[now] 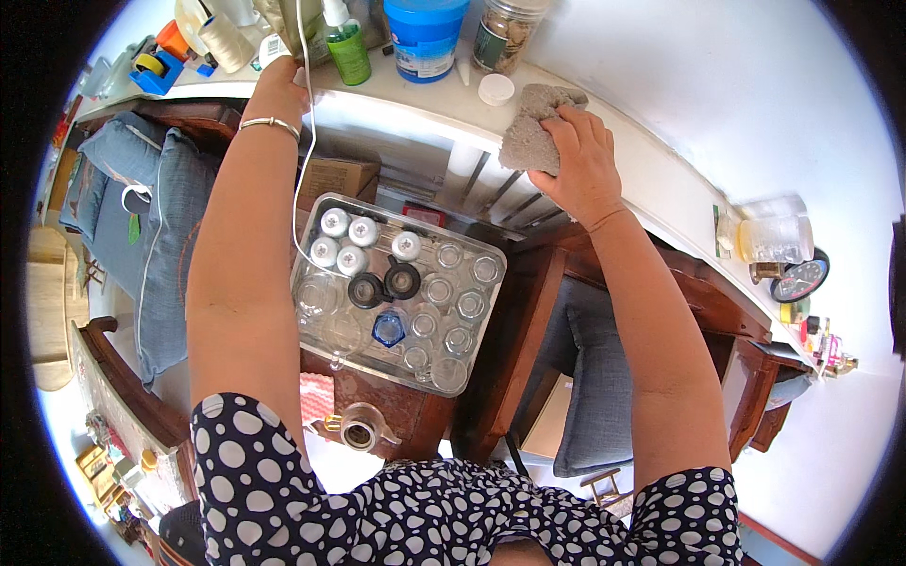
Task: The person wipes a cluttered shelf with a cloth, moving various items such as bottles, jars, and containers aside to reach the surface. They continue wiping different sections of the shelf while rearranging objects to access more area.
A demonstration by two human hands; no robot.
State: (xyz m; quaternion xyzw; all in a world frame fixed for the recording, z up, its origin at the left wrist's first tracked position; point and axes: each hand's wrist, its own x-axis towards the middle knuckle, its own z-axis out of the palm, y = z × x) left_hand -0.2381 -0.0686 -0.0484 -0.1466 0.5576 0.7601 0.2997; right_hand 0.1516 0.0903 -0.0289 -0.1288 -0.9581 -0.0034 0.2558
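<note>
My right hand (585, 165) presses a folded grey-brown cloth (530, 132) against the white ledge (642, 156), fingers curled over it. At the ledge's left part, my left hand (280, 87) reaches in with its fingers bent. A small white labelled item (274, 49) stands at its fingertips; most of what the hand grips is hidden. Beside that hand are a cone of cream thread (225, 42) and a green spray bottle (347, 47). A small white lid (495, 90) lies left of the cloth.
Below the ledge, a clear tray (396, 373) holds glass cups, white-capped jars and a blue glass piece. A blue tub (425, 42) and a filled jar (507, 38) stand on the ledge. A white cord (304, 179) hangs beside my left arm. Cushioned wooden chairs flank the tray.
</note>
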